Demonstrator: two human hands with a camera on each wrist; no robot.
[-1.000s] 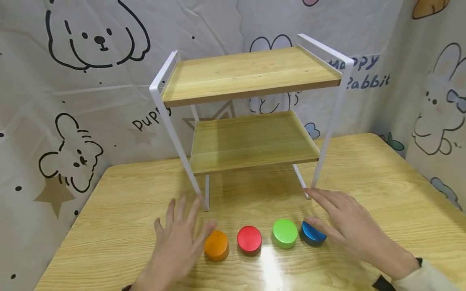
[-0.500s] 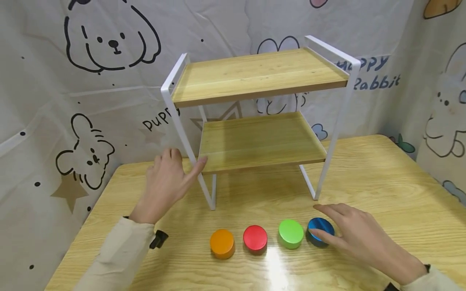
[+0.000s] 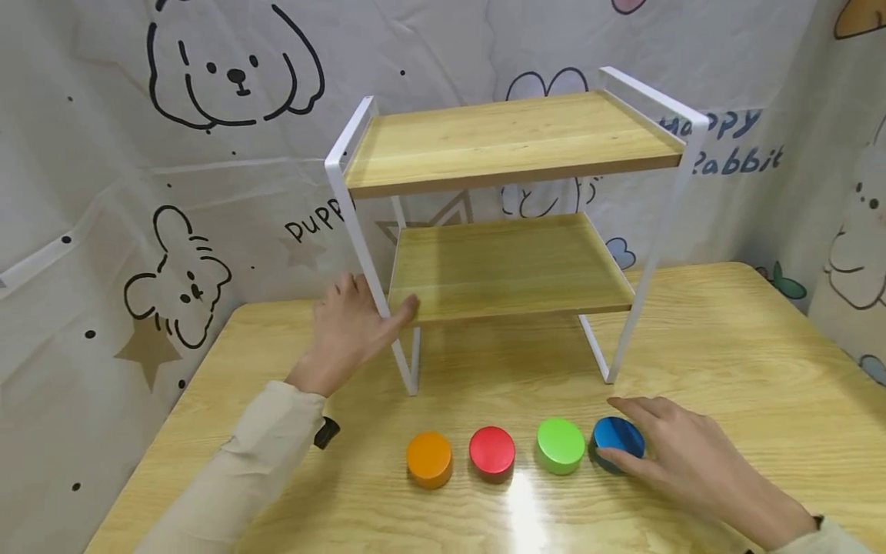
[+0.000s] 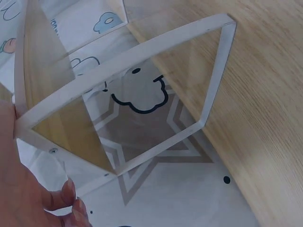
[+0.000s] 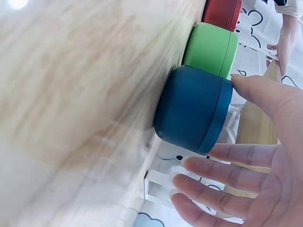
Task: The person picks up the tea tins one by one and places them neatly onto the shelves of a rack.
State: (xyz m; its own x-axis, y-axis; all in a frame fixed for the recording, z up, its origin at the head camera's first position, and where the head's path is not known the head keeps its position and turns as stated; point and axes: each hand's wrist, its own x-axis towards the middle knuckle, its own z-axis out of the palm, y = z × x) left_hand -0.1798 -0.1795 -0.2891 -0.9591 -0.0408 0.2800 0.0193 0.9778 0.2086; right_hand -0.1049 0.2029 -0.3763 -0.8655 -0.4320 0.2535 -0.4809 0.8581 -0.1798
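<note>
A two-tier rack with wooden shelves and a white metal frame stands on the table. My left hand grips its left side by the lower shelf, thumb over the shelf's front corner. The left wrist view shows curled fingertips beside the white frame. Before the rack, orange, red, green and blue round lidded tins stand in a row. My right hand is at the blue tin, thumb at the lid's edge and fingers extended along its far side.
The wooden table reaches back to a cloth backdrop printed with cartoon animals, which also runs along the sides. The rack's upper shelf lies between raised white side rails.
My left hand has moved from beside the orange tin up to the rack's left side and taken hold there. My right hand stays by the blue tin. The view has shifted slightly left.
</note>
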